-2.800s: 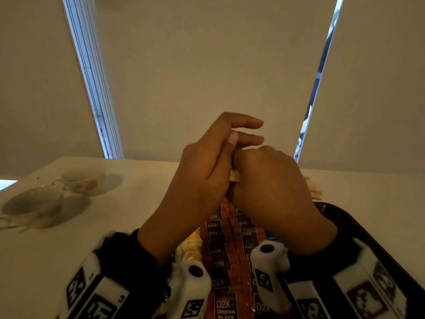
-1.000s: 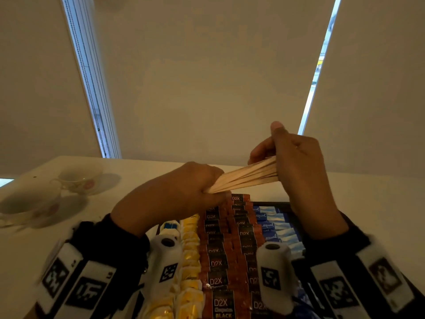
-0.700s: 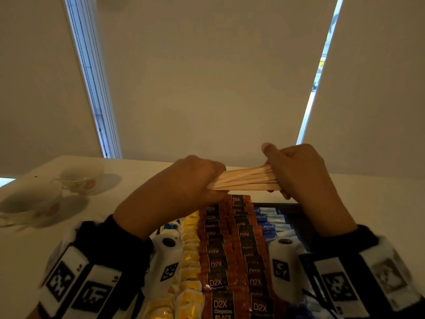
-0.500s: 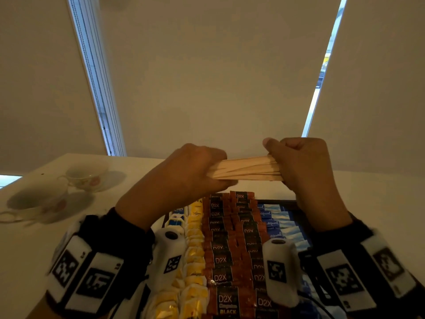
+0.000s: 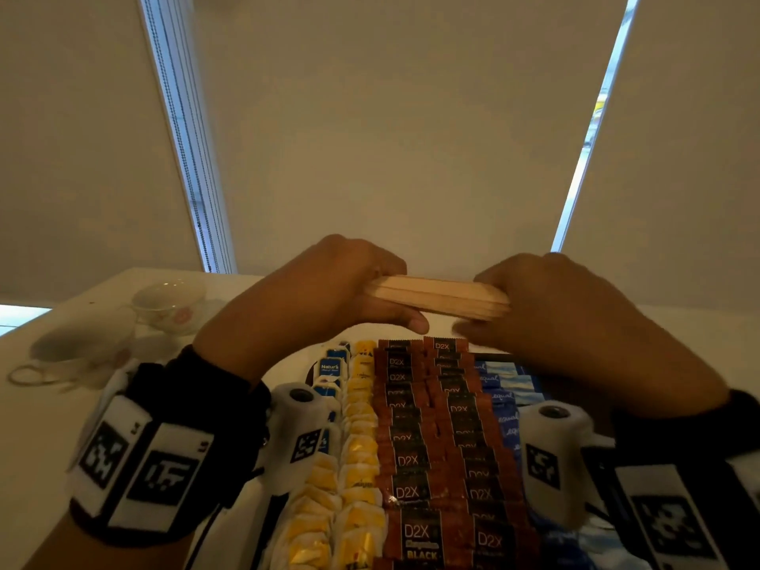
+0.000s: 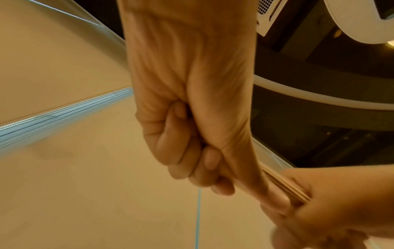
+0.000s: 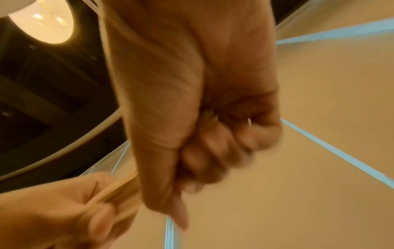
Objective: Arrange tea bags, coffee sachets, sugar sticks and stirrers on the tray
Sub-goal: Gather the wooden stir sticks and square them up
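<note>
A bundle of wooden stirrers (image 5: 436, 297) is held level above the far end of the black tray (image 5: 547, 388). My left hand (image 5: 341, 290) grips its left end and my right hand (image 5: 547, 306) grips its right end. On the tray lie rows of white and blue tea bags (image 5: 329, 370), yellow sachets (image 5: 362, 454), brown D2X coffee sachets (image 5: 432, 458) and blue sugar sticks (image 5: 503, 401). The left wrist view shows my left hand (image 6: 202, 148) curled round the stirrers (image 6: 285, 187). The right wrist view shows my right hand (image 7: 209, 134) fisted on the blurred stirrers (image 7: 119, 188).
Two white teacups (image 5: 168, 302) (image 5: 78, 343) stand on the white table (image 5: 41, 425) at the left. Window blinds hang behind the table. My wrists, with their cameras and marker bands, cover the tray's near part.
The stirrer bundle was tilted up to the right a second ago; it now lies level and gathered tight, with both hands closed on its ends.
</note>
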Demonstrator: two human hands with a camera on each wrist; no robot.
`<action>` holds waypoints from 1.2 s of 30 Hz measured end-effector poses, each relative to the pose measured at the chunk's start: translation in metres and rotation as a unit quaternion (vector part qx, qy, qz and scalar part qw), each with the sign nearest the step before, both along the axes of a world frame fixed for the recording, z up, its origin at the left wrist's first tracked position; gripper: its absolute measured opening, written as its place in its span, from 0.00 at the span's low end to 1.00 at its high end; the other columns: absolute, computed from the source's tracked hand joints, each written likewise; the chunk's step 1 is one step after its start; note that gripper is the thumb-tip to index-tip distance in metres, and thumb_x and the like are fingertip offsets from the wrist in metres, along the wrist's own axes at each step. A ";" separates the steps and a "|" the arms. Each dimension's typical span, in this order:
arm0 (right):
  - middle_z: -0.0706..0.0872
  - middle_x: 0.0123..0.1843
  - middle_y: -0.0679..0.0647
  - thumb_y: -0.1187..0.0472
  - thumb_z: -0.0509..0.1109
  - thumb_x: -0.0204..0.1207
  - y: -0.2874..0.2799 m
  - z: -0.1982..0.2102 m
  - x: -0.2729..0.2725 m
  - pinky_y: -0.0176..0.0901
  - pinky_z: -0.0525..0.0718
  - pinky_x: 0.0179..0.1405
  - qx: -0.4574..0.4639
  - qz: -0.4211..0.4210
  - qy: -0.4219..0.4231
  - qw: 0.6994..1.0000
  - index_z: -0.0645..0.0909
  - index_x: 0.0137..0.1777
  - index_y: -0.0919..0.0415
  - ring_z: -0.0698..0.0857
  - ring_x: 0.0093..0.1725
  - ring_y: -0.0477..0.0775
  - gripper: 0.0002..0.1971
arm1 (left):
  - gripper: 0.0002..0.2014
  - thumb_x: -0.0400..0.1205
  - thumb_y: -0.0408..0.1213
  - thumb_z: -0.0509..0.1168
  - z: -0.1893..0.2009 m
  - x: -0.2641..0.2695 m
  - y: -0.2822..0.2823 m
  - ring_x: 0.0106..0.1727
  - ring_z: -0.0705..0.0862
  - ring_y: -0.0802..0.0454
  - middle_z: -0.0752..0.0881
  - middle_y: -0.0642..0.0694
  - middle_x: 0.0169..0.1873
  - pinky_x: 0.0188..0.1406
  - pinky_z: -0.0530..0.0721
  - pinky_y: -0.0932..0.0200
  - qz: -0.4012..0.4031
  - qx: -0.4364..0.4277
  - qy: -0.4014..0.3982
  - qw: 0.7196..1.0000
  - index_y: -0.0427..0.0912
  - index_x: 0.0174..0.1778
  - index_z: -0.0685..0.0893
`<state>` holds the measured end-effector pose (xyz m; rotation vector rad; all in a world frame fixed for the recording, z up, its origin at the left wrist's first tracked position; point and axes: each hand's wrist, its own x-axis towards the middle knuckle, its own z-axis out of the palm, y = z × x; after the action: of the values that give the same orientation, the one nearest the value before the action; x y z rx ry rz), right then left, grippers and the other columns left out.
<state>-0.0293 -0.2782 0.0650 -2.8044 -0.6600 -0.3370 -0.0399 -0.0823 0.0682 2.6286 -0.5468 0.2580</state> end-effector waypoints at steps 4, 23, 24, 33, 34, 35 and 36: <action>0.77 0.26 0.44 0.52 0.69 0.73 0.004 -0.005 0.007 0.33 0.75 0.32 0.058 -0.007 -0.056 0.997 0.76 0.31 0.48 0.78 0.27 0.42 0.10 | 0.21 0.58 0.63 0.71 0.007 -0.007 0.006 0.28 0.82 0.64 0.85 0.52 0.31 0.24 0.77 0.74 -0.022 -0.118 -0.013 0.993 0.55 0.41 0.84; 0.75 0.24 0.44 0.52 0.67 0.75 0.015 -0.009 0.011 0.29 0.74 0.34 0.133 0.030 -0.087 0.987 0.70 0.27 0.45 0.75 0.25 0.41 0.15 | 0.29 0.78 0.60 0.37 0.014 -0.003 0.010 0.67 0.79 0.63 0.84 0.56 0.63 0.72 0.73 0.44 -0.009 -0.484 -0.120 0.867 0.56 0.60 0.79; 0.76 0.25 0.44 0.52 0.66 0.75 0.018 -0.010 0.008 0.31 0.76 0.35 0.132 0.035 -0.089 0.987 0.71 0.28 0.46 0.76 0.25 0.41 0.14 | 0.28 0.78 0.59 0.38 0.012 -0.003 0.009 0.66 0.79 0.64 0.85 0.56 0.62 0.72 0.73 0.44 -0.006 -0.477 -0.119 0.871 0.56 0.59 0.79; 0.68 0.19 0.39 0.56 0.72 0.72 0.015 -0.013 0.012 0.31 0.71 0.27 0.146 0.059 -0.175 0.972 0.74 0.28 0.50 0.68 0.20 0.38 0.13 | 0.25 0.84 0.59 0.46 0.006 -0.004 0.000 0.47 0.88 0.61 0.89 0.53 0.48 0.45 0.85 0.63 0.011 -0.338 -0.096 0.936 0.51 0.51 0.85; 0.67 0.19 0.39 0.57 0.74 0.71 0.015 -0.014 0.013 0.29 0.68 0.24 0.149 0.065 -0.201 0.966 0.77 0.27 0.51 0.66 0.18 0.36 0.13 | 0.24 0.83 0.59 0.51 0.006 -0.005 0.000 0.39 0.89 0.57 0.90 0.49 0.42 0.35 0.86 0.64 0.011 -0.320 -0.070 0.945 0.48 0.48 0.86; 0.67 0.19 0.39 0.57 0.74 0.69 0.016 -0.016 0.012 0.26 0.65 0.23 0.157 0.068 -0.217 0.961 0.79 0.26 0.53 0.64 0.17 0.34 0.11 | 0.22 0.82 0.58 0.54 0.006 -0.007 0.000 0.30 0.88 0.54 0.90 0.46 0.36 0.27 0.85 0.63 0.011 -0.303 -0.042 0.952 0.44 0.45 0.86; 0.68 0.20 0.39 0.57 0.73 0.66 0.017 -0.017 0.013 0.24 0.63 0.23 0.170 0.070 -0.226 0.956 0.82 0.27 0.56 0.63 0.17 0.33 0.09 | 0.21 0.81 0.55 0.56 0.006 -0.009 0.002 0.23 0.85 0.53 0.89 0.44 0.30 0.21 0.82 0.64 0.012 -0.291 -0.022 0.956 0.42 0.42 0.86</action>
<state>-0.0165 -0.2611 0.0481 -2.3471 -0.7983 -0.9806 -0.0485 -0.0807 0.0745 2.0612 -0.3789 0.4152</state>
